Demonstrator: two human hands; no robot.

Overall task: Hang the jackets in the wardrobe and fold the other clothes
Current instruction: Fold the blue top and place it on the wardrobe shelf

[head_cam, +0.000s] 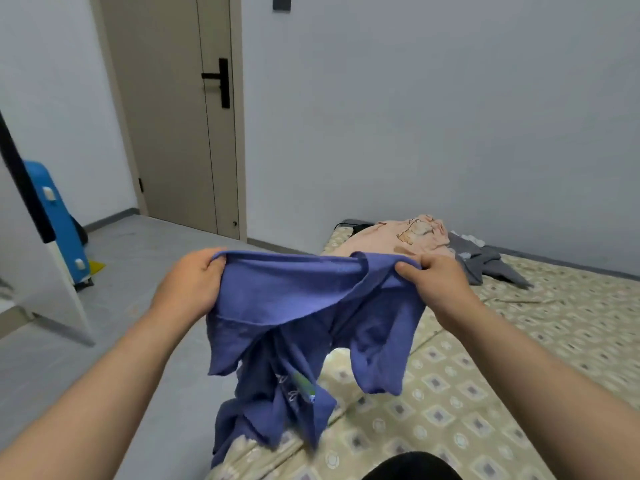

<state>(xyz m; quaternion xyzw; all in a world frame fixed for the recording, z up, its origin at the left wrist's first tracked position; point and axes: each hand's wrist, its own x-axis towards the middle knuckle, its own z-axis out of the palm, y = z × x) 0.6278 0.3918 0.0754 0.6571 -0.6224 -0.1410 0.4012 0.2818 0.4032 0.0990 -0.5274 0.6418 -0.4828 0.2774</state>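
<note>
A purple-blue T-shirt (294, 327) hangs in the air in front of me, stretched between both hands, its lower part bunched and touching the mattress edge. My left hand (190, 285) grips one top corner and my right hand (440, 282) pinches the other. A peach top with a cartoon print (398, 237) lies crumpled at the far end of the mattress. Next to it on the right lies a grey garment (491, 261).
The patterned mattress (519, 358) lies on the floor along the right wall. A closed beige door (173, 116) stands at the back left. A blue suitcase (59, 220) leans behind a white open panel (41, 271) at the left. Grey floor stretches between them.
</note>
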